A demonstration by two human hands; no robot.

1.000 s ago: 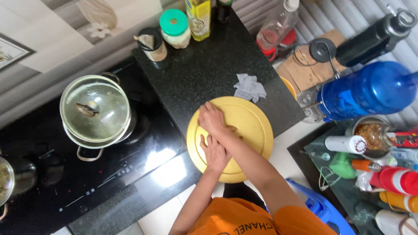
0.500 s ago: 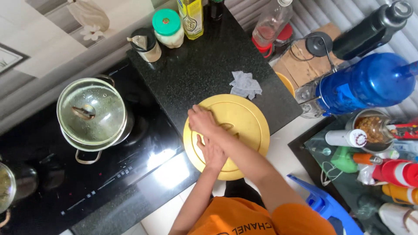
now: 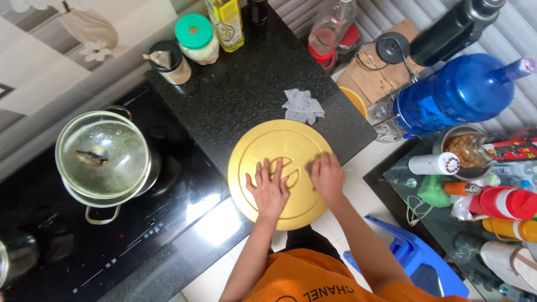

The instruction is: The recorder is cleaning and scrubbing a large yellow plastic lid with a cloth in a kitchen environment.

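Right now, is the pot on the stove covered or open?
Covered: a glass lid with a knob sits on the pot.

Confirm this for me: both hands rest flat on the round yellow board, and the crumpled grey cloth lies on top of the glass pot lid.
Not quite. The crumpled grey cloth lies on the black counter just beyond the round yellow board, not on the glass pot lid, as the head view shows. The left hand and right hand do rest on the board.

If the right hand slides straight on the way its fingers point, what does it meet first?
Probably the grey cloth: the right hand lies on the yellow lid, fingers pointing toward it. Depth is unclear.
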